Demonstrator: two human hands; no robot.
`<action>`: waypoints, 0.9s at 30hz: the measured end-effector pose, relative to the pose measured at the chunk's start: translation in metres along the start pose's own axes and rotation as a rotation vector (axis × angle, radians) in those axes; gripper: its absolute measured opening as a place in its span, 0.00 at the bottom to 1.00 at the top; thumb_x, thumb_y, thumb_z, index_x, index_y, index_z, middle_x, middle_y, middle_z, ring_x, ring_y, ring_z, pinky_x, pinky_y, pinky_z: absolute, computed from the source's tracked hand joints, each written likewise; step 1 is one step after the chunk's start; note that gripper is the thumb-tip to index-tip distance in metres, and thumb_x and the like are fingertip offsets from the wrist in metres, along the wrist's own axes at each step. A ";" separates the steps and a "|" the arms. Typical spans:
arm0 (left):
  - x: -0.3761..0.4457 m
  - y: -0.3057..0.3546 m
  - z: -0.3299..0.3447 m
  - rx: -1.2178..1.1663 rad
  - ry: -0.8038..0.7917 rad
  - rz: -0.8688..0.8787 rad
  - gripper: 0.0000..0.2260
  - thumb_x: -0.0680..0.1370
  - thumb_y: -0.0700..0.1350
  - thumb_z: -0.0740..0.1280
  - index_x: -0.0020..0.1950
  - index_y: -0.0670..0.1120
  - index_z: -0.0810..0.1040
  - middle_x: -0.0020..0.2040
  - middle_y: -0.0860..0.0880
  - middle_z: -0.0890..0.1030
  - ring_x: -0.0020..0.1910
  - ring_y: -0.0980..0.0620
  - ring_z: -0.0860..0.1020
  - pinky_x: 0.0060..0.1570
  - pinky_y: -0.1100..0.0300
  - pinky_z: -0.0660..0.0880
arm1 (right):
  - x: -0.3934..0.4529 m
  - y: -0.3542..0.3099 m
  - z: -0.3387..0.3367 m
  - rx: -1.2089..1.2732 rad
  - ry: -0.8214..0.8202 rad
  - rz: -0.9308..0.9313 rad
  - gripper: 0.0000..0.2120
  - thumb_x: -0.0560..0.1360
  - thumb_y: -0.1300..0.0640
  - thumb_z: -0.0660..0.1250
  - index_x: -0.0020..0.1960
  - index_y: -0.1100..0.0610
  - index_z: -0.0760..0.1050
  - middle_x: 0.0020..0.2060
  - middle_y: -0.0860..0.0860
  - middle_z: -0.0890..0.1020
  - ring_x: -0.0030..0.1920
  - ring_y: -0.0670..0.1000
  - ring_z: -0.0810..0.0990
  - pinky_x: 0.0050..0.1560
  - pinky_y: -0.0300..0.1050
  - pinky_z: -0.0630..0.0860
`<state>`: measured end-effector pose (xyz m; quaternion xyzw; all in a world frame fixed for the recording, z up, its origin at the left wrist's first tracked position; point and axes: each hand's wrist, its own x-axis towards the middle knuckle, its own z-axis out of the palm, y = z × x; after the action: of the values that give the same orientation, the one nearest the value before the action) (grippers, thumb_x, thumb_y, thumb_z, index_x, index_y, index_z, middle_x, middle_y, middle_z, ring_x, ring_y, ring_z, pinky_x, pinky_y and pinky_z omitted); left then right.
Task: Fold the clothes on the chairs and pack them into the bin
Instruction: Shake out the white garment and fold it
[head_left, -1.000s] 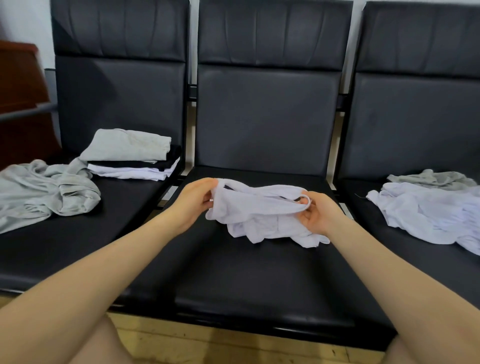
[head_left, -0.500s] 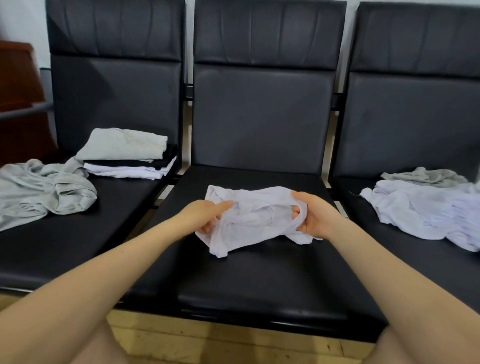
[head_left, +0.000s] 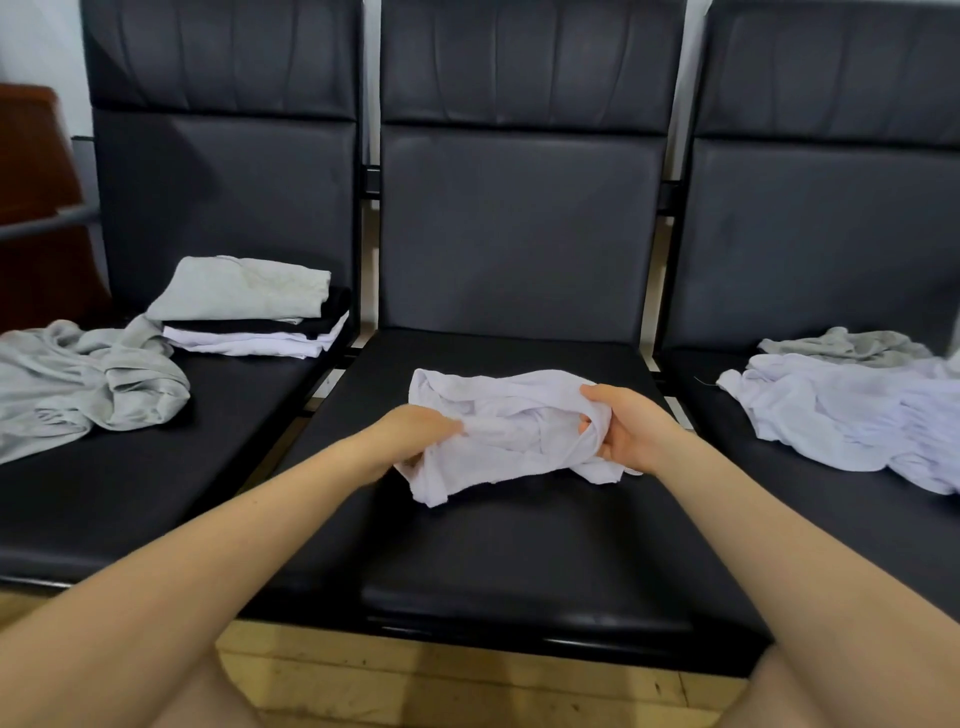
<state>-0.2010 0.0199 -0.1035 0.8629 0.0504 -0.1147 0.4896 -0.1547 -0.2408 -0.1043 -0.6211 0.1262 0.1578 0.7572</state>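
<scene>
White garment (head_left: 511, 431), crumpled, centre frame on middle seat (head_left: 519, 545). Left hand (head_left: 415, 436) and right hand (head_left: 623, 431) each grip one end, fingers curled into cloth. Folded stack (head_left: 249, 306) at left.

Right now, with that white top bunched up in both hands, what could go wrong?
The white top is crumpled between the left hand and right hand, so a fold started here may come out lumpy. Its lower corner hangs loose and could get tucked under. No bin is in view for packing.
</scene>
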 end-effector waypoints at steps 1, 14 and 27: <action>-0.001 0.001 -0.006 -0.169 -0.028 0.033 0.15 0.72 0.52 0.66 0.51 0.42 0.80 0.45 0.44 0.81 0.41 0.48 0.79 0.39 0.59 0.72 | -0.001 -0.001 0.000 0.016 0.011 -0.021 0.12 0.76 0.56 0.67 0.58 0.58 0.75 0.46 0.54 0.80 0.40 0.51 0.79 0.34 0.44 0.77; -0.013 0.013 -0.073 -0.904 0.262 0.257 0.10 0.82 0.48 0.60 0.54 0.44 0.78 0.57 0.52 0.79 0.57 0.53 0.77 0.59 0.60 0.70 | -0.033 -0.031 0.007 0.561 -0.178 -0.243 0.08 0.77 0.58 0.63 0.40 0.56 0.71 0.31 0.49 0.73 0.31 0.46 0.73 0.37 0.38 0.70; -0.023 -0.002 -0.069 -0.876 0.145 0.021 0.07 0.79 0.47 0.65 0.50 0.44 0.78 0.42 0.47 0.83 0.43 0.51 0.83 0.40 0.56 0.78 | -0.041 -0.025 0.008 0.215 -0.149 -0.286 0.05 0.79 0.60 0.62 0.47 0.59 0.76 0.38 0.53 0.77 0.31 0.46 0.78 0.33 0.39 0.74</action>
<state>-0.2137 0.0806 -0.0653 0.5804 0.1195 -0.0168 0.8054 -0.1824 -0.2412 -0.0648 -0.5349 -0.0036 0.0796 0.8411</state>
